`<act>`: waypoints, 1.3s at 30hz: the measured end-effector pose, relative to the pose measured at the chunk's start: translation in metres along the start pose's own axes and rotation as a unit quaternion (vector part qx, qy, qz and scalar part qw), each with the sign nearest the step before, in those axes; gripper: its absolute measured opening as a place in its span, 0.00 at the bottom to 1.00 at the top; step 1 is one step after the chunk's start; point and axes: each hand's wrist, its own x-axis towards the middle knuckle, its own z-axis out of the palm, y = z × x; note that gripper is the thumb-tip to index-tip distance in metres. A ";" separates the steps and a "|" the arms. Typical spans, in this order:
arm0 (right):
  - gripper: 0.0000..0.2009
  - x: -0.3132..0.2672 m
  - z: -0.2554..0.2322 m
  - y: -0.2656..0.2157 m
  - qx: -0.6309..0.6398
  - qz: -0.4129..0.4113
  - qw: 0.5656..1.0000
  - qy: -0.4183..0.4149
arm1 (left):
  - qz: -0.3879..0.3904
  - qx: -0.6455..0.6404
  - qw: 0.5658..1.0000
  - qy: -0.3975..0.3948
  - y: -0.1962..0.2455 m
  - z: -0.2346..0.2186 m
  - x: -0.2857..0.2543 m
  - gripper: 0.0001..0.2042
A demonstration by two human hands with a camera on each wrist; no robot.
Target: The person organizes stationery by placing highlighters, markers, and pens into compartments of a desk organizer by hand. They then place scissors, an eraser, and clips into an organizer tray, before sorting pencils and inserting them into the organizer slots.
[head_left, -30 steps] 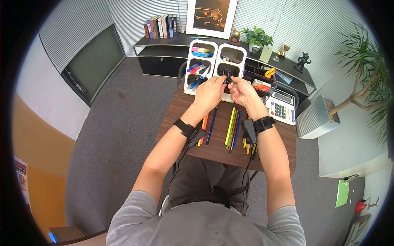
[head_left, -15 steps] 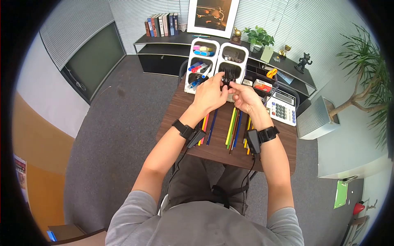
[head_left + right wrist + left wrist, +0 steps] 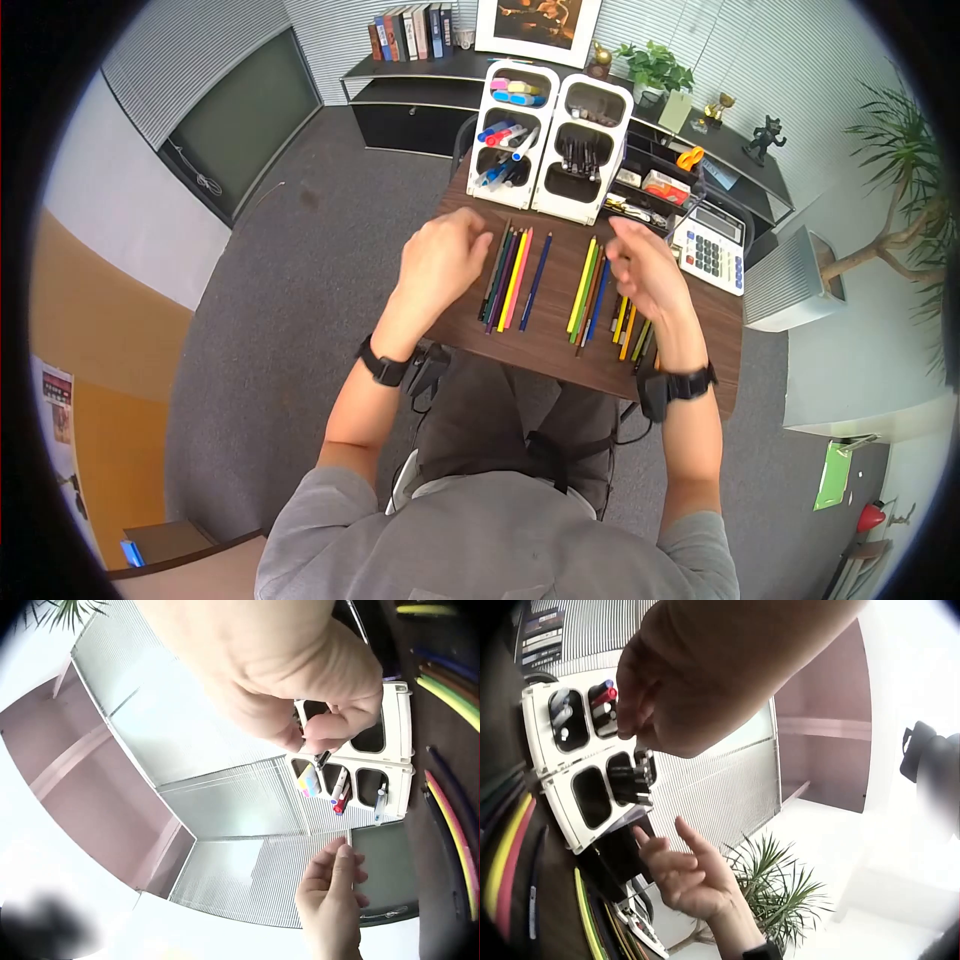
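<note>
My left hand [image 3: 437,262] hovers over the table's left edge, its fingers loosely bent and holding nothing. Over on the right, my right hand [image 3: 652,268] hangs above some pencils with relaxed, partly curled fingers, also holding nothing. Between and beyond the hands stand two white organizers side by side. Black pens [image 3: 580,158] fill the middle compartment of the right organizer [image 3: 566,207]. In the left organizer [image 3: 499,196] are highlighters [image 3: 517,93] at the top and markers [image 3: 508,134] below. Coloured pencils [image 3: 517,285] lie nearest my left hand.
More coloured pencils [image 3: 586,295] lie mid-table, with another bunch [image 3: 628,328] under the right forearm. A calculator [image 3: 712,245] sits at the right edge. Behind it, a dark desk tray holds orange scissors [image 3: 690,158] and a small red-and-white box [image 3: 666,187].
Both hands have come off the black pens, which now rest in the right organizer. They have moved apart, back toward the body. The head view has tilted down and shifted left.
</note>
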 end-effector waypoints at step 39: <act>0.16 -0.063 0.035 0.094 -0.049 0.007 0.997 -0.052 | -0.083 -0.106 0.983 -0.125 0.046 0.021 -0.066 0.09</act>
